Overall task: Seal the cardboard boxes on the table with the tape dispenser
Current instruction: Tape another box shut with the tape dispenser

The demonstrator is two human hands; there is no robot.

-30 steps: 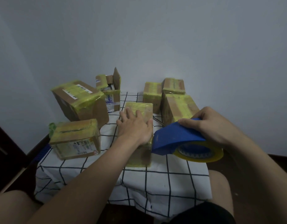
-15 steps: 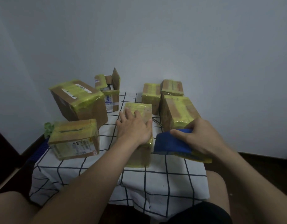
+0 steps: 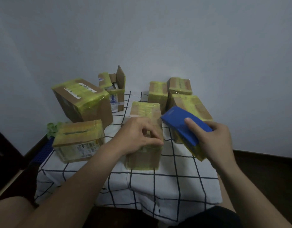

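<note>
On the checked surface (image 3: 142, 183), the middle box (image 3: 144, 109) is steadied while the tape dispenser (image 3: 181, 124) hangs just to its right.

The left hand (image 3: 138, 135) rests on the box's top, fingers curled and seemingly pinching at its tape. The right hand (image 3: 216, 142) grips the tilted blue dispenser across its back, clear of the cloth, with the yellow roll underneath. The dispenser is probably light and rigid, and that back is the sensible hold. The cartons look stiff, and slick where film covers them. At the rear, the open box (image 3: 116, 91) has one flap up, its contents too dim to tell. The other boxes (image 3: 81, 99) are closed and taped.
</note>
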